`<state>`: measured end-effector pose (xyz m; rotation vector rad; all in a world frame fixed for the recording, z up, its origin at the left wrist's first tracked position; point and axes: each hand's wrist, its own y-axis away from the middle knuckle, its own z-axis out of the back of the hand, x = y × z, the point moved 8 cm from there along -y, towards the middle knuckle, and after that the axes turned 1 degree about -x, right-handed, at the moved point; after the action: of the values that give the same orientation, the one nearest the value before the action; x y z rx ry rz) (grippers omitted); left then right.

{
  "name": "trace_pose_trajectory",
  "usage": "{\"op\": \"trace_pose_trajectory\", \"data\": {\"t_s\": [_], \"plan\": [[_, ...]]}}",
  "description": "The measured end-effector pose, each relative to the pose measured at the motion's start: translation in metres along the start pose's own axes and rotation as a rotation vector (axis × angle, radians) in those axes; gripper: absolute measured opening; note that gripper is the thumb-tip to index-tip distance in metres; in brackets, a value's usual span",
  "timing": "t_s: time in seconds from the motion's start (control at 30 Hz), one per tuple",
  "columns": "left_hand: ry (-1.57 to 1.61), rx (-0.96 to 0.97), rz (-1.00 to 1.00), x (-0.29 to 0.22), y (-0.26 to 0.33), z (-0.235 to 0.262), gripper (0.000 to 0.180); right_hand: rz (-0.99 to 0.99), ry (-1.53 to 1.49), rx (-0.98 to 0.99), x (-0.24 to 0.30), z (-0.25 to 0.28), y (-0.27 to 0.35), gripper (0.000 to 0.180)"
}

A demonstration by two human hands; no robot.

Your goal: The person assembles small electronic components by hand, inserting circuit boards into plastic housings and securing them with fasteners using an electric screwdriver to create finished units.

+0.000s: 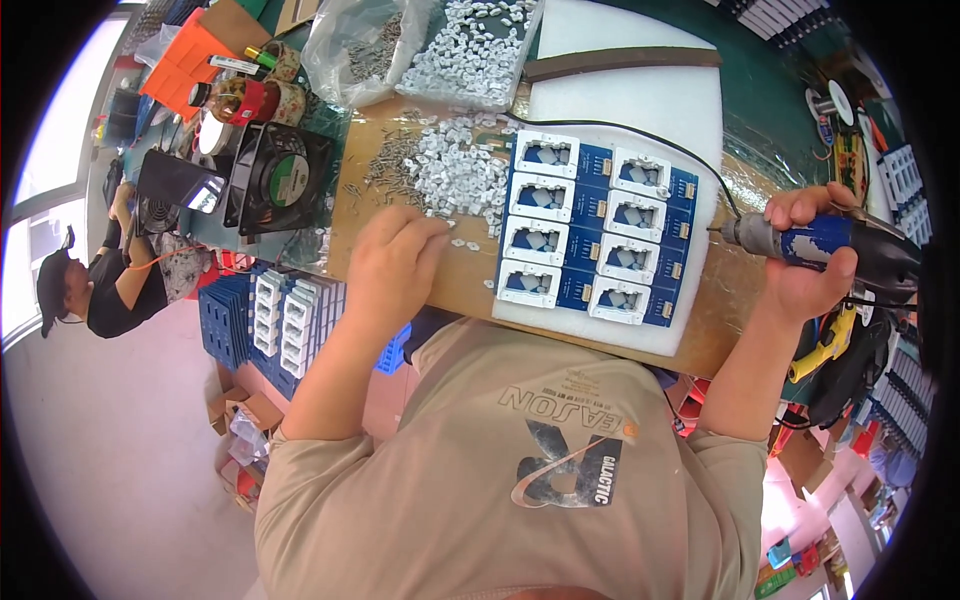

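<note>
— Cardboard-topped bench holds what?
— 8 blue boards on white foam; clear bag of screws, tray of white clips behind.
— Hands?
— Left hand curled over loose clips, grip hidden; right hand clamped round electric screwdriver, beside the boards

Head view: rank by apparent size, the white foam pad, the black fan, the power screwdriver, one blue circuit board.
1. white foam pad
2. black fan; power screwdriver in the right hand: look alike, unsure; fisheye rim distorts.
3. one blue circuit board, clearly smallest.
</note>
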<state>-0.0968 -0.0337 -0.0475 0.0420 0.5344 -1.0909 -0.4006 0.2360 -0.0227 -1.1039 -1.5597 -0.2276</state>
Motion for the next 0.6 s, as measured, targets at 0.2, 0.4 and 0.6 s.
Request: {"op": "trace_pose_trajectory", "data": {"t_s": [0.2, 0.4, 0.6], "plan": [[0.028, -0.011, -0.014, 0.000, -0.008, -0.008, 0.007, -0.002, 0.010, -0.004, 0.001, -0.001, -0.001, 0.068], [0.016, 0.054, -0.048, -0.006, -0.004, -0.013, 0.007, 0.001, -0.004, 0.008, 0.000, 0.001, -0.001, 0.069], [0.065, -0.013, 0.004, 0.001, -0.008, 0.003, 0.009, -0.011, -0.017, -0.002, -0.001, 0.002, -0.001, 0.068]]}}
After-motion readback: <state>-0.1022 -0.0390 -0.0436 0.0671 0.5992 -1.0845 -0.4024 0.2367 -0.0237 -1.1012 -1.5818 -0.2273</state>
